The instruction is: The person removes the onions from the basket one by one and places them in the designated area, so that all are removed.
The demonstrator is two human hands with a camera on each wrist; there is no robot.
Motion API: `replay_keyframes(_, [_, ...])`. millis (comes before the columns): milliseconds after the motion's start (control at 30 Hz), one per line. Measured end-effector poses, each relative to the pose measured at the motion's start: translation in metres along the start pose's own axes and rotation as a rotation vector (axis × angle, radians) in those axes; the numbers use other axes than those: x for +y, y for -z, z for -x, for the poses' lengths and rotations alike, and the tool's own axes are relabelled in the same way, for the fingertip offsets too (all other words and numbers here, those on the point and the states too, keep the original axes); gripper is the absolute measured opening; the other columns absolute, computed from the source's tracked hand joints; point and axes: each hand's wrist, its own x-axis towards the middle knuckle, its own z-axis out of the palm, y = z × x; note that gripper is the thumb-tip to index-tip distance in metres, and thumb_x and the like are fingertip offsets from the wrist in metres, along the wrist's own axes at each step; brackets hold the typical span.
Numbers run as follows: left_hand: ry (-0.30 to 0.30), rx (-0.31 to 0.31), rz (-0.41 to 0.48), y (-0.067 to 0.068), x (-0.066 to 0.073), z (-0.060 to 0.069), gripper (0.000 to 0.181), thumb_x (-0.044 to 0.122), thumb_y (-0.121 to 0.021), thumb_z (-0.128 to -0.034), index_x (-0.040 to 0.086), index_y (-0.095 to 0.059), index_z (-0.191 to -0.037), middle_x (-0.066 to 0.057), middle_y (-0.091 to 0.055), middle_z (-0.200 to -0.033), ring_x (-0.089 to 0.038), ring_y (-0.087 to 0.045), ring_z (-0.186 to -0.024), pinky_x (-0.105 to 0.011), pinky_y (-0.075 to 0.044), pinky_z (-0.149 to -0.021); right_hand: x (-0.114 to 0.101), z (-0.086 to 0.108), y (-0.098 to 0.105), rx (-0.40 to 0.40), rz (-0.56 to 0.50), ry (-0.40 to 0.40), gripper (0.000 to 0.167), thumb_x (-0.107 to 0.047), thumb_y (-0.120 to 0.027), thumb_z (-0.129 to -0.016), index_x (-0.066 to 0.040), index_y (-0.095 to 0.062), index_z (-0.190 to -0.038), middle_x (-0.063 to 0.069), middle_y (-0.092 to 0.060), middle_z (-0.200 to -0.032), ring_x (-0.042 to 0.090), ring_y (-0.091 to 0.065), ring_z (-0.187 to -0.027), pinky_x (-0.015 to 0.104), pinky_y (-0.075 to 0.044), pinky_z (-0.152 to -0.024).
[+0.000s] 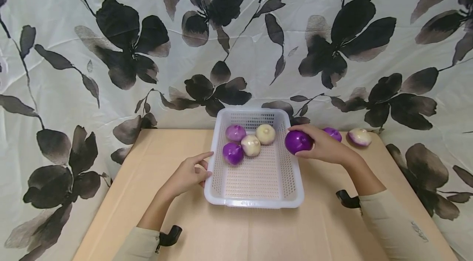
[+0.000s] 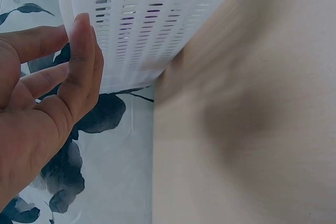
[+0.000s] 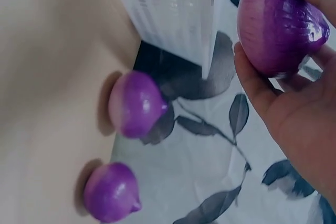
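Note:
A white plastic basket (image 1: 251, 202) with slotted sides stands on the table. Inside lie two purple onions (image 1: 233, 153) and two pale onions (image 1: 251, 146), grouped toward its far left. My left hand (image 1: 190, 174) holds the basket's left rim between thumb and finger; the left wrist view shows this hand (image 2: 58, 87) against the basket wall (image 2: 142, 35). In my right hand (image 1: 323, 146) is another purple onion (image 1: 297, 142), gripped at the basket's right rim. The right wrist view shows that onion (image 3: 278, 24) raised, with the fingers around it.
Right of the basket, near the table's far edge, lie a purple onion (image 1: 333, 133) partly behind my right hand and a purple-and-white onion (image 1: 359, 137). A floral cloth (image 1: 273, 68) hangs behind the wooden table (image 1: 177, 228).

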Motion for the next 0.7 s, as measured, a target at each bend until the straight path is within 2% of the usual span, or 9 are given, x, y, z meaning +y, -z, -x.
replay_keyframes(200, [0.008,0.0,-0.006,0.0,0.0,0.0,0.065,-0.002,-0.065,-0.0942,-0.001,-0.042,-0.155,-0.022,-0.055,-0.11,-0.02,-0.07,-0.077,-0.046,-0.065,-0.066,0.019,0.012,0.005,0.047,0.029,-0.106,0.077,-0.033,-0.085,-0.086,-0.019,-0.048,-0.151,0.019,-0.048,-0.15,0.045,-0.052,-0.131,0.067,-0.052,-0.102])
replay_keyframes(500, [0.014,0.003,-0.016,0.001,-0.001,0.001,0.065,-0.002,-0.065,-0.0945,0.0,-0.042,-0.155,-0.022,-0.056,-0.11,-0.02,-0.07,-0.078,-0.04,-0.066,-0.065,0.052,0.025,-0.003,0.079,0.026,-0.118,0.076,-0.025,-0.085,-0.087,-0.006,-0.047,-0.15,0.025,-0.053,-0.139,0.048,-0.056,-0.123,0.067,-0.051,-0.101])
replay_keyframes(700, [0.008,-0.004,-0.019,0.001,0.0,0.0,0.065,-0.002,-0.065,-0.0948,0.0,-0.042,-0.155,-0.023,-0.055,-0.111,-0.02,-0.07,-0.077,-0.044,-0.066,-0.066,0.075,0.028,-0.02,0.091,0.011,-0.168,0.076,-0.028,-0.084,-0.086,-0.001,-0.045,-0.145,0.029,-0.052,-0.141,0.05,-0.055,-0.126,0.068,-0.048,-0.104])
